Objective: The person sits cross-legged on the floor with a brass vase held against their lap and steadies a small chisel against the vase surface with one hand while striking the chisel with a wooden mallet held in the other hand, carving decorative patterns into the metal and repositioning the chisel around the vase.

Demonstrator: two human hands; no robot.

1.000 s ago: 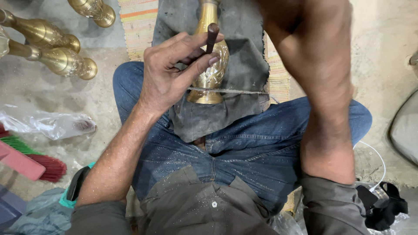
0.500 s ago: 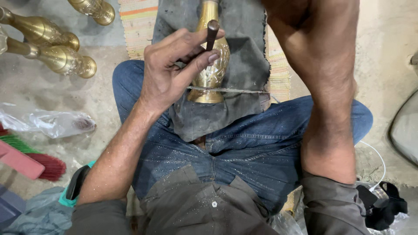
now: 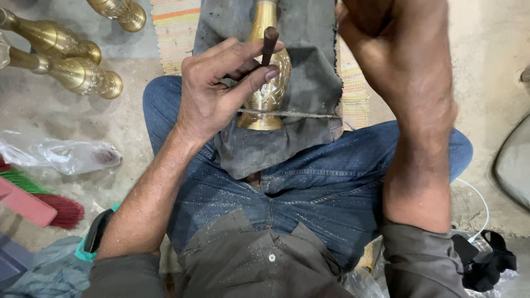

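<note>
The left hand is closed around a short dark metal punch, pinched between thumb and fingers and held roughly upright, its lower end set against the body of a brass vase. The vase lies along the person's lap on a grey cloth spread over the blue jeans, its flared base toward the person and its neck pointing away. A thin cord runs across the vase near its base and over the cloth, touching both.

The right hand is raised at the top edge of the picture, mostly cut off, with the forearm filling the right side; whether its grip is open or closed cannot be told, nor whether it holds anything.

On the concrete floor to the left lie three more brass vases on their sides, close together. Nearer the person, a crumpled clear plastic bag lies flat, with no label that can be made out. Below it are a pink bar-shaped thing and a bundle of red and green bristles. A striped woven mat shows under the cloth. A black strap lies at the lower right.
</note>
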